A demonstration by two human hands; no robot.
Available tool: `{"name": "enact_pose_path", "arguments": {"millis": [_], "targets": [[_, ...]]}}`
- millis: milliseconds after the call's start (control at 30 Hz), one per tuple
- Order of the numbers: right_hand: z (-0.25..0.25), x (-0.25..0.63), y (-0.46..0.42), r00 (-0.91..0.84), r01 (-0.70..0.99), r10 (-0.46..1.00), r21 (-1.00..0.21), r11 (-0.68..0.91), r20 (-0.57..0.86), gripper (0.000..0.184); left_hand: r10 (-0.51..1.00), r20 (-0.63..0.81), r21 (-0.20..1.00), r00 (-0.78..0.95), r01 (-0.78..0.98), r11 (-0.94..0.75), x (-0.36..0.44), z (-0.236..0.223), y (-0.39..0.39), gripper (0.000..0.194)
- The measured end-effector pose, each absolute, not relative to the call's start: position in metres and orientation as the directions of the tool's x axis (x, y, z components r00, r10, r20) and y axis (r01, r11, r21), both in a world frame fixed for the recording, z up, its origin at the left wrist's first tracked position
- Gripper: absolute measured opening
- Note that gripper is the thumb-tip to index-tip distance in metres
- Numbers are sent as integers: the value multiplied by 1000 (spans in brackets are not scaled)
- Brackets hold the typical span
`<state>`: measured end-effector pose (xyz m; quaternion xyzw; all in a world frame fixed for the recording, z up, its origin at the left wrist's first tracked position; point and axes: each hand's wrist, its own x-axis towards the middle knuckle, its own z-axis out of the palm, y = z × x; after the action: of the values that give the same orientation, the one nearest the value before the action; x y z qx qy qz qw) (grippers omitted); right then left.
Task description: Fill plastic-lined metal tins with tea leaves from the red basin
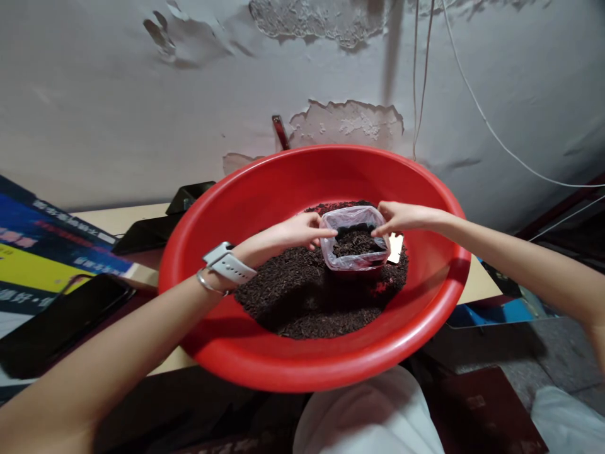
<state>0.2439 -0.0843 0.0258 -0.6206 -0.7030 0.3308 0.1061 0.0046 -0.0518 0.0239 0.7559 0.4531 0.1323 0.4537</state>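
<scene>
A big red plastic basin (265, 189) sits in front of me, tilted toward me, with a heap of dark loose tea leaves (302, 296) in its bottom. A small clear plastic bag (354, 243), partly filled with the same dark leaves, stands on the heap. My left hand (295, 232) pinches the bag's left rim; a white watch and a bangle are on that wrist. On the opposite rim my right hand (401, 217) pinches too. A small pale card or scoop (396, 247) lies just under the right hand.
A black phone (51, 321) lies at the left on printed blue and yellow sheets (42, 246). Dark flat objects (151, 230) lie behind the basin. The peeling wall (331, 75) stands close behind, with cables hanging at the right. A white cloth (368, 416) is below.
</scene>
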Motion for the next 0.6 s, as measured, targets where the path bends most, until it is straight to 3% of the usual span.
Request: {"name": "enact_pose_path", "arguments": {"millis": [100, 267, 400, 533, 600], "targets": [[11, 249, -96, -252, 670, 898, -735, -107, -360, 21, 753, -281, 835, 595, 538, -114, -1, 18, -62, 36], [21, 256, -96, -97, 586, 977, -804, -98, -190, 14, 865, -241, 834, 440, 549, -47, -4, 29, -60, 26], [38, 258, -87, 3, 553, 989, -824, -125, -147, 13, 910, -166, 836, 380, 544, -74, -7, 50, -60, 19], [51, 255, -83, 51, 633, 999, -774, -34, -3, 9, 928, -16, 771, 372, 595, -225, -10, 63, -64, 18], [60, 254, -84, 42, 729, 995, -684, 31, 90, 4, 942, 68, 634, 328, 715, -295, -12, 68, -65, 22]]}}
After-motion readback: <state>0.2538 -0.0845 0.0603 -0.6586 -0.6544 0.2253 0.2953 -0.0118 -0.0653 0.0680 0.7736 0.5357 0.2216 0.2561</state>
